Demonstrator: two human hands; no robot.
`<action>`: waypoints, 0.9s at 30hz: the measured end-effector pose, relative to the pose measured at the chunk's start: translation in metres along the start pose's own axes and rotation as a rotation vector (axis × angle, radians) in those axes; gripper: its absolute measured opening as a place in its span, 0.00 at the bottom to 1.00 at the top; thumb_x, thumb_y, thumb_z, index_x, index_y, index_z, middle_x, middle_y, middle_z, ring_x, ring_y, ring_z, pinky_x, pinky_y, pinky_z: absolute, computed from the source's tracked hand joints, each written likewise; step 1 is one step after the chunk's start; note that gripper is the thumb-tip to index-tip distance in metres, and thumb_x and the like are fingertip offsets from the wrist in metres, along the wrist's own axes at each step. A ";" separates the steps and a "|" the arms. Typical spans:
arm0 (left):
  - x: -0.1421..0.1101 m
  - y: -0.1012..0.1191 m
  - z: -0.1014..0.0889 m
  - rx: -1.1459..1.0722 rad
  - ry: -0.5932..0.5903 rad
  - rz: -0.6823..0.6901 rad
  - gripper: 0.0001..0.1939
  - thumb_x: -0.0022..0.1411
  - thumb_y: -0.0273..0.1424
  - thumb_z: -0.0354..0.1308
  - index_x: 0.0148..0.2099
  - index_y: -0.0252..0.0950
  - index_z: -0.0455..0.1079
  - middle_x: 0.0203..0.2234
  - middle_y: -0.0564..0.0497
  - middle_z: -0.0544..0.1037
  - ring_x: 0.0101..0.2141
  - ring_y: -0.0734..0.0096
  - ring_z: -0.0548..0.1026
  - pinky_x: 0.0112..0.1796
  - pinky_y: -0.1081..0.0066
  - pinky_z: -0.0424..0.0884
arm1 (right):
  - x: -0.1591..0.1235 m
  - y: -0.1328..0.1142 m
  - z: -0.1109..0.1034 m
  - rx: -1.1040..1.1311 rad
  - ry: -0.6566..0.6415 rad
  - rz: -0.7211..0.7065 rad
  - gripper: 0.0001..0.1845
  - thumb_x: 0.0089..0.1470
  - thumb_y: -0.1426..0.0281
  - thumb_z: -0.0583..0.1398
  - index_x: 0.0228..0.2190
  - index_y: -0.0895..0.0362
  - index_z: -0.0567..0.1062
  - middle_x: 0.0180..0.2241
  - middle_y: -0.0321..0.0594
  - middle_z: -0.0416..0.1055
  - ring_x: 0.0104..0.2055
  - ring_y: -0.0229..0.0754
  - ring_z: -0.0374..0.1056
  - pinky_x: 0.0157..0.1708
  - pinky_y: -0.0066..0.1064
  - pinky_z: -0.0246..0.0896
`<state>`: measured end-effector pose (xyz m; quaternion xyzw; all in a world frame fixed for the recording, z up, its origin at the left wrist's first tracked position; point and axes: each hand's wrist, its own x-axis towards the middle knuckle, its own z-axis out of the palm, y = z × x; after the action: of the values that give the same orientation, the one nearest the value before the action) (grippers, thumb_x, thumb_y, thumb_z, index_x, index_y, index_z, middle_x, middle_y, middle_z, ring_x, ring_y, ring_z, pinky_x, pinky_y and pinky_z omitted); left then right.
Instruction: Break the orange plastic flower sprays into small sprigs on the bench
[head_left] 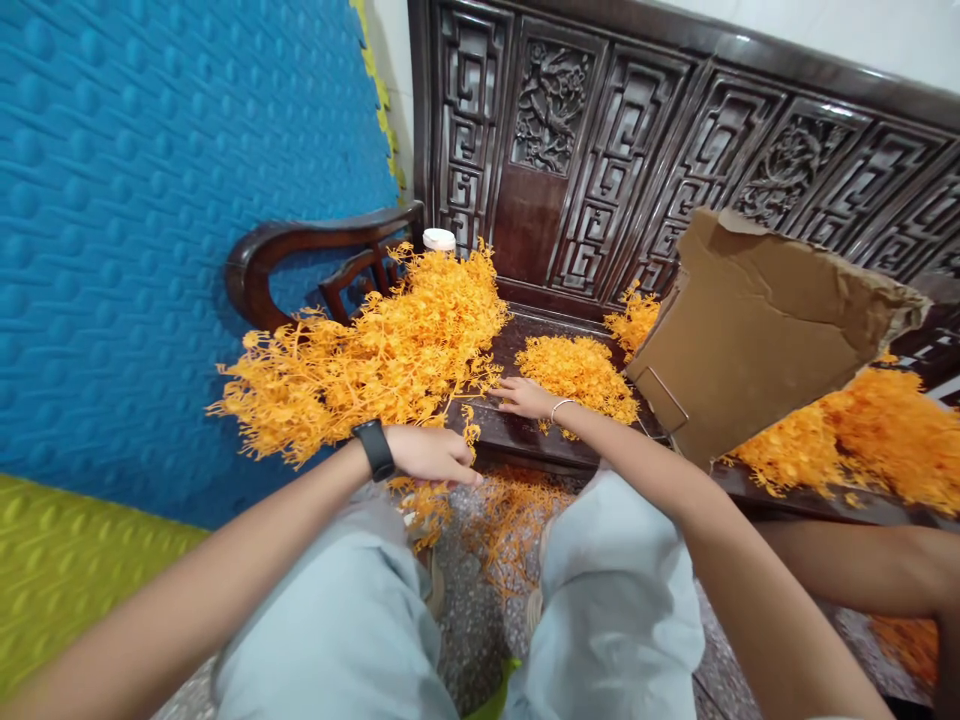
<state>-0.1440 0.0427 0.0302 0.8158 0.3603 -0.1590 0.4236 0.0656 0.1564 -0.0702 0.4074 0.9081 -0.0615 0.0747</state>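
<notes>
My left hand (435, 455), with a dark watch on its wrist, is above my knees with its fingers curled. An orange plastic flower sprig (427, 508) shows just below it and seems to be in its grip, though the hand hides the stem. My right hand (529, 398), wearing a thin bracelet, reaches over the dark wooden bench (499, 428) with fingers stretched out. Its fingertips are at the right edge of a large heap of orange branching sprigs (405, 345). Just beyond that hand lies a smaller, flatter pile of orange pieces (577, 370).
A torn cardboard piece (765, 330) stands tilted on the bench to the right, with more orange sprigs (862, 440) around it. Loose sprigs (517, 520) litter the floor between my feet. Another person's arm (862, 565) is at the right. Blue foam matting (150, 250) rises at the left.
</notes>
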 end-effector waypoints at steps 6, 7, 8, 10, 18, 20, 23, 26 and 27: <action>-0.006 -0.004 0.000 0.004 0.013 0.030 0.22 0.55 0.48 0.48 0.22 0.35 0.60 0.15 0.55 0.64 0.18 0.77 0.60 0.22 0.74 0.55 | 0.045 -0.009 -0.001 0.014 -0.070 0.018 0.31 0.55 0.66 0.55 0.60 0.53 0.55 0.63 0.45 0.48 0.63 0.50 0.50 0.58 0.43 0.50; -0.007 -0.005 0.000 0.004 0.016 0.026 0.22 0.55 0.48 0.48 0.22 0.35 0.60 0.15 0.55 0.64 0.18 0.77 0.59 0.22 0.74 0.55 | 0.052 -0.011 -0.002 0.016 -0.067 0.022 0.30 0.56 0.67 0.53 0.60 0.53 0.55 0.63 0.46 0.48 0.62 0.49 0.51 0.58 0.42 0.50; -0.007 -0.005 -0.001 0.005 0.016 0.019 0.22 0.56 0.48 0.48 0.22 0.35 0.60 0.15 0.55 0.64 0.18 0.77 0.59 0.22 0.74 0.55 | 0.057 -0.012 -0.002 0.017 -0.062 0.028 0.28 0.58 0.67 0.50 0.60 0.54 0.55 0.62 0.46 0.49 0.62 0.48 0.52 0.58 0.41 0.51; -0.007 -0.005 -0.003 0.007 0.010 0.005 0.21 0.56 0.47 0.48 0.22 0.35 0.59 0.14 0.55 0.63 0.18 0.77 0.59 0.21 0.74 0.55 | 0.062 -0.016 -0.001 0.011 -0.057 0.035 0.28 0.58 0.66 0.50 0.59 0.55 0.56 0.62 0.48 0.51 0.62 0.49 0.52 0.57 0.40 0.53; 0.002 0.007 -0.009 0.085 0.031 0.104 0.20 0.57 0.45 0.47 0.23 0.35 0.59 0.17 0.54 0.65 0.20 0.76 0.60 0.23 0.74 0.55 | 0.016 -0.003 0.017 -0.048 0.041 0.001 0.25 0.61 0.67 0.47 0.59 0.52 0.57 0.63 0.48 0.45 0.66 0.51 0.40 0.61 0.47 0.40; 0.004 0.010 -0.010 0.100 0.019 0.110 0.20 0.57 0.45 0.46 0.23 0.35 0.59 0.18 0.54 0.65 0.21 0.76 0.61 0.24 0.74 0.56 | 0.000 0.012 0.017 -0.077 0.045 -0.025 0.25 0.60 0.70 0.48 0.58 0.51 0.58 0.63 0.46 0.49 0.65 0.49 0.42 0.61 0.47 0.40; 0.009 0.012 -0.010 0.121 0.000 0.123 0.21 0.58 0.47 0.45 0.25 0.35 0.60 0.18 0.54 0.65 0.21 0.76 0.62 0.25 0.75 0.57 | -0.018 0.036 0.012 -0.117 0.069 -0.040 0.24 0.59 0.73 0.48 0.56 0.52 0.64 0.61 0.46 0.53 0.65 0.48 0.45 0.62 0.46 0.39; 0.015 0.014 -0.011 0.143 -0.005 0.130 0.21 0.57 0.48 0.45 0.25 0.35 0.62 0.18 0.54 0.65 0.22 0.75 0.62 0.26 0.75 0.58 | -0.028 0.053 0.008 -0.150 0.095 -0.062 0.24 0.55 0.78 0.50 0.53 0.56 0.68 0.60 0.48 0.55 0.65 0.48 0.44 0.62 0.46 0.37; 0.016 0.015 -0.012 0.145 -0.008 0.128 0.21 0.57 0.48 0.45 0.25 0.35 0.62 0.17 0.54 0.65 0.22 0.75 0.63 0.26 0.75 0.58 | -0.031 0.056 0.007 -0.157 0.101 -0.074 0.24 0.54 0.79 0.51 0.52 0.57 0.69 0.59 0.48 0.56 0.65 0.48 0.44 0.62 0.46 0.37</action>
<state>-0.1224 0.0538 0.0365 0.8651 0.2933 -0.1606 0.3740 0.1286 0.1697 -0.0740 0.3688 0.9272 0.0279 0.0584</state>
